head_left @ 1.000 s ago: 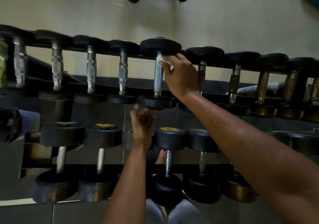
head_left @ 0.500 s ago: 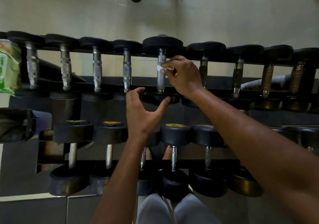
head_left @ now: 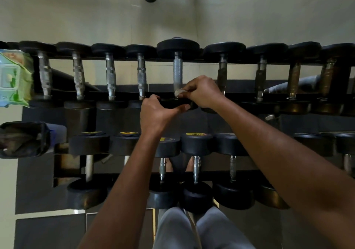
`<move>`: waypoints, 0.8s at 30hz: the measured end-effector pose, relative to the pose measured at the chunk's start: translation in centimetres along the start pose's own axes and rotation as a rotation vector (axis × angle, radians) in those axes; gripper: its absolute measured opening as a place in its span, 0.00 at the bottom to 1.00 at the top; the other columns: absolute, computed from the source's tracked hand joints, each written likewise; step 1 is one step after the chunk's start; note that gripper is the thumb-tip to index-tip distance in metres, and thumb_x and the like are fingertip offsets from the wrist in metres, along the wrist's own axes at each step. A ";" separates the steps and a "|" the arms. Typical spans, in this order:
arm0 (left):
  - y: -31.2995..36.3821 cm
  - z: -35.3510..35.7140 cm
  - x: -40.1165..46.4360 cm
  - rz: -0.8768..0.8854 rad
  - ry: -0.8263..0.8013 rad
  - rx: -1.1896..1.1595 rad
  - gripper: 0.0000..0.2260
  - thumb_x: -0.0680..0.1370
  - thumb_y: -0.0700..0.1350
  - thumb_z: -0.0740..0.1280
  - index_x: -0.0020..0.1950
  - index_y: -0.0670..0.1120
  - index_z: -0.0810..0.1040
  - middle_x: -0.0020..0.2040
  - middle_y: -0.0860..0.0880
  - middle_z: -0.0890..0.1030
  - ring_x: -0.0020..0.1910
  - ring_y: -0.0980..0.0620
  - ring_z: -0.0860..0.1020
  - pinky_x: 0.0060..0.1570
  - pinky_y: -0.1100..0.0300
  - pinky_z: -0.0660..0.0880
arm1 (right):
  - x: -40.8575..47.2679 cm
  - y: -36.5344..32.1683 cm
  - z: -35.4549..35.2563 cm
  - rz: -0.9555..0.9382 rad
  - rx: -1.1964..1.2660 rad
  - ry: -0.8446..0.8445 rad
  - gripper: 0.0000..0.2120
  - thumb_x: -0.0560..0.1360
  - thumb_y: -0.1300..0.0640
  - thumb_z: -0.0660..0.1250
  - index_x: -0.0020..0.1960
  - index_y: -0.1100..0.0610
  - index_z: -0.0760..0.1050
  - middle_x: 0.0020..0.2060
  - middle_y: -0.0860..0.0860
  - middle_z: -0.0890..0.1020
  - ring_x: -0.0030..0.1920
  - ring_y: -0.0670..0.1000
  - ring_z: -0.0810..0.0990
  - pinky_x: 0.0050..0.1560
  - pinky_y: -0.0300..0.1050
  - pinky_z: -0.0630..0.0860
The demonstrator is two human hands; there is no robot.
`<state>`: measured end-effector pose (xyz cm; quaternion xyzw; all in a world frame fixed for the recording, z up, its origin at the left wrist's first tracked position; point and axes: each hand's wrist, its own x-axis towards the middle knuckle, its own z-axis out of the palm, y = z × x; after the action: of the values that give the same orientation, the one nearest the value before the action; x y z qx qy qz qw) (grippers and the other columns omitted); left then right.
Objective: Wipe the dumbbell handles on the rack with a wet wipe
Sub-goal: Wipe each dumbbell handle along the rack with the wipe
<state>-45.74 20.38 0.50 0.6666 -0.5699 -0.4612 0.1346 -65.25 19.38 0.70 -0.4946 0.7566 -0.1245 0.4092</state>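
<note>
The right hand (head_left: 203, 93) pinches a small white wet wipe (head_left: 179, 92) betw. curled fingers (head_left: 189, 89) and thumb, pressed to the near end of the knurled steel handle (head_left: 177, 72) of the centre dumbbell on the rack's top tier; that dumbbell's far head (head_left: 177, 47) sits on the rear rail (head_left: 192, 59), its near head (head_left: 172, 102) on the front rail, approx. mid-length of the rack; the left hand (head_left: 157, 114) grips that near head, fingers curled over its left edge and thumb stretched along its front toward the right hand, the two hands just beside each other; other top-tier dumbbells stand in a row either side, handles running front to back; the lower tier holds more dumbbells, some w/ yellow labels (head_left: 196, 134) on their heads; a green wet-wipe pack (head_left: 15, 76) sits at the rack's left end, top tier; grey-trousered legs (head_left: 192, 229) show below the rack's front edge.
</note>
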 end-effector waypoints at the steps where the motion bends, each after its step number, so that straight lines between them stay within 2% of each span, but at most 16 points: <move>1: 0.2 -0.2 -0.1 0.000 -0.005 -0.007 0.43 0.55 0.74 0.81 0.61 0.50 0.81 0.51 0.55 0.85 0.48 0.58 0.84 0.48 0.53 0.86 | 0.2 0.0 0.0 0.044 0.016 0.012 0.08 0.75 0.42 0.78 0.49 0.46 0.88 0.46 0.42 0.85 0.47 0.44 0.82 0.47 0.44 0.82; 4: 0.6 -0.5 -0.2 0.001 -0.011 -0.019 0.32 0.58 0.69 0.84 0.54 0.54 0.81 0.47 0.56 0.86 0.47 0.60 0.84 0.49 0.54 0.85 | 0.4 0.4 0.6 0.186 0.038 0.091 0.07 0.77 0.46 0.77 0.47 0.50 0.86 0.42 0.45 0.84 0.43 0.44 0.82 0.43 0.43 0.82; 7: 1.1 -0.7 -0.2 -0.015 0.004 -0.005 0.26 0.58 0.67 0.85 0.46 0.57 0.79 0.44 0.57 0.85 0.45 0.60 0.85 0.49 0.53 0.85 | 0.7 1.0 1.1 0.248 0.198 0.054 0.06 0.78 0.49 0.77 0.47 0.50 0.85 0.44 0.47 0.85 0.46 0.44 0.83 0.42 0.40 0.78; 13: 1.2 -0.7 -0.1 -0.002 -0.008 0.002 0.26 0.59 0.67 0.85 0.49 0.56 0.83 0.45 0.56 0.86 0.46 0.60 0.85 0.49 0.54 0.85 | 0.6 0.5 0.4 0.317 0.468 0.003 0.10 0.77 0.53 0.78 0.57 0.54 0.83 0.50 0.49 0.84 0.52 0.48 0.83 0.47 0.42 0.79; 16: 1.1 -0.6 -0.1 -0.004 0.000 0.012 0.28 0.59 0.68 0.85 0.51 0.54 0.84 0.45 0.57 0.86 0.46 0.61 0.85 0.48 0.56 0.85 | 1.6 0.1 0.2 0.391 0.651 0.066 0.10 0.77 0.52 0.78 0.52 0.51 0.78 0.49 0.49 0.82 0.48 0.47 0.80 0.44 0.40 0.74; 18: 1.1 -0.4 -0.3 -0.022 0.012 0.020 0.28 0.59 0.68 0.84 0.50 0.54 0.85 0.44 0.57 0.86 0.44 0.61 0.85 0.45 0.58 0.84 | 1.9 -0.6 0.3 0.401 0.705 0.092 0.10 0.78 0.52 0.78 0.50 0.49 0.76 0.48 0.47 0.80 0.46 0.44 0.77 0.48 0.41 0.72; 20: 1.0 -0.3 -0.6 -0.036 0.023 0.032 0.28 0.59 0.69 0.84 0.49 0.55 0.84 0.44 0.57 0.86 0.44 0.61 0.84 0.44 0.59 0.83 | 2.6 -0.9 0.4 0.401 0.760 0.107 0.08 0.78 0.53 0.77 0.52 0.48 0.77 0.49 0.47 0.81 0.50 0.49 0.80 0.53 0.44 0.75; 22: 0.8 -0.2 -0.8 -0.049 0.027 0.030 0.27 0.58 0.69 0.84 0.48 0.56 0.82 0.44 0.58 0.85 0.45 0.61 0.84 0.45 0.59 0.83 | 3.1 -1.6 -0.1 0.424 0.844 0.126 0.07 0.79 0.52 0.76 0.52 0.49 0.78 0.49 0.48 0.81 0.52 0.52 0.80 0.53 0.46 0.74; 24: 0.8 0.0 -0.4 -0.047 0.044 0.018 0.28 0.58 0.69 0.84 0.48 0.57 0.81 0.45 0.59 0.85 0.45 0.62 0.83 0.46 0.58 0.83 | 4.4 -2.4 -0.9 0.445 0.943 0.159 0.08 0.78 0.49 0.77 0.52 0.50 0.80 0.47 0.47 0.80 0.47 0.48 0.76 0.56 0.47 0.70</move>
<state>-46.26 20.49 1.23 0.6909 -0.5551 -0.4445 0.1304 -65.18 14.33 0.51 -0.0732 0.7338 -0.3987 0.5452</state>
